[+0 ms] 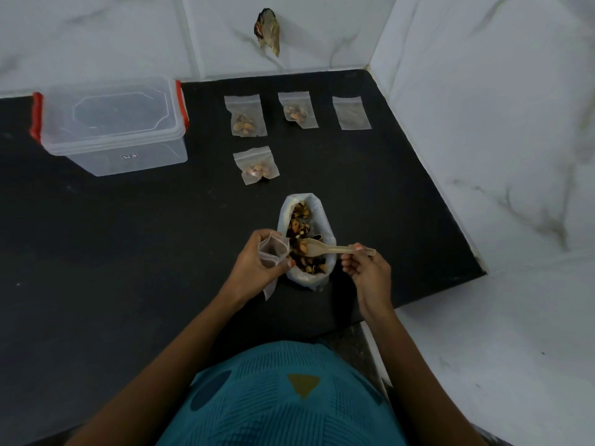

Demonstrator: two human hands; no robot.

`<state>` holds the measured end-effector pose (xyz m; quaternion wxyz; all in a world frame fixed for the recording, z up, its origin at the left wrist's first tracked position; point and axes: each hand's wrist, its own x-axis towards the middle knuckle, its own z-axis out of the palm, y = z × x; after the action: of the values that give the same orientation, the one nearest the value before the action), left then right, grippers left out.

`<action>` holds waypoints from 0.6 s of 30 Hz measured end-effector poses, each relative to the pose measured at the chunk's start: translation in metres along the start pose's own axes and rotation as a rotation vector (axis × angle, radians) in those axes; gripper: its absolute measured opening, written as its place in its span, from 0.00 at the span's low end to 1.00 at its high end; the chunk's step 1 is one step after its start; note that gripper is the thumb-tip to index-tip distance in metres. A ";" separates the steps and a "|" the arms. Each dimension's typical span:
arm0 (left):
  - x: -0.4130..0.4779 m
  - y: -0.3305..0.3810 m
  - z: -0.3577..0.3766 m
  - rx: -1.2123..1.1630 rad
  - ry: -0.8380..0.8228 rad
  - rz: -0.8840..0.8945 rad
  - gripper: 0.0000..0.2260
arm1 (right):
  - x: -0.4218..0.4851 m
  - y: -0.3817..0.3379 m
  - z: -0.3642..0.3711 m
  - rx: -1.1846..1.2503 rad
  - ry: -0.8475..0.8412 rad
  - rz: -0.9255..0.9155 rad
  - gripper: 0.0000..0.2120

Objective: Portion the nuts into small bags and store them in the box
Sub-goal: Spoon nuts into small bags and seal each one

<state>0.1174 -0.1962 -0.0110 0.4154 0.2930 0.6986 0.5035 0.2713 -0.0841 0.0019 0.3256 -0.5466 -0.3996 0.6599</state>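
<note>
A large clear bag of nuts (317, 207) stands open on the black counter. My left hand (254, 268) grips a small zip bag (272, 249) with its mouth held open beside the big bag. My right hand (365, 268) pinches the handle of a beige plastic spoon (325, 247), whose bowl lies over the nuts. Three small bags holding nuts lie beyond: one (257, 165) near the middle, two (246, 115) (297, 109) farther back. A small bag (351, 113) at the back right looks empty. The clear storage box (112, 123) with red clips sits at the back left, lid on.
The black counter (128, 236) ends at white marble walls behind and to the right; its front edge runs near my body. A dark object (268, 30) hangs on the back wall.
</note>
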 end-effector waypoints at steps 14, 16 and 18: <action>0.000 0.001 -0.001 0.006 0.006 0.003 0.21 | 0.001 -0.009 -0.007 0.070 0.010 0.044 0.07; 0.001 0.001 0.000 0.012 0.005 0.007 0.21 | 0.001 -0.011 -0.009 0.028 0.013 0.034 0.07; 0.000 0.002 0.000 0.012 0.000 0.013 0.21 | 0.002 -0.011 -0.010 -0.019 0.005 0.035 0.07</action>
<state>0.1171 -0.1952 -0.0093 0.4103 0.3001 0.6995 0.5023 0.2805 -0.0754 0.0097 0.3096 -0.5583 -0.3953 0.6604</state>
